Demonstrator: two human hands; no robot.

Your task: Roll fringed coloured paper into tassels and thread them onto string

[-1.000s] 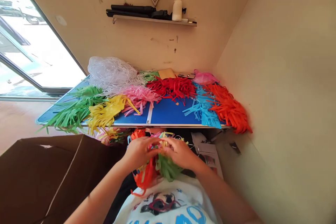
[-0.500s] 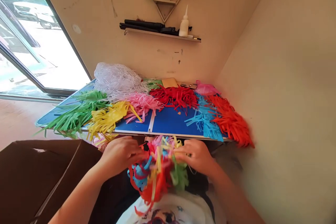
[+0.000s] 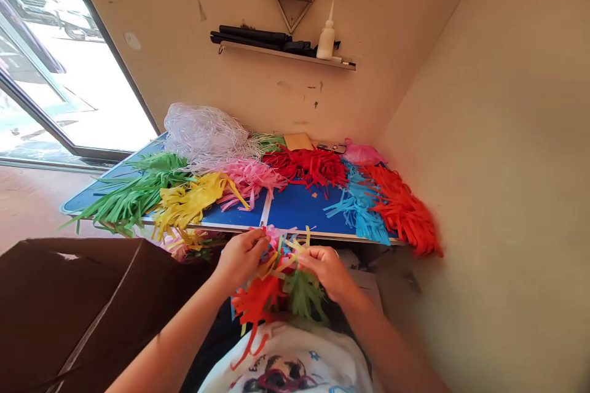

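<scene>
A bunch of multicoloured fringed strips, with red, green, yellow, pink and blue pieces, hangs between my hands at the table's front edge. My left hand is closed on the upper left of the bunch, a bit of red showing at its fingertips. On the right side, my right hand pinches pale yellow strips. Green fringe hangs below the right fingers, and red fringe dangles over the white shirt.
The blue table bears green, yellow, pink, red, light blue and orange-red fringe piles, plus a white stringy heap. A brown box stands at left. Bottles sit on wall shelves.
Both hands have shifted, the left one rightward and upward. The blue strips at the bunch's left are now mostly hidden, and the right fingers show a clearer pinch on yellow strips.
</scene>
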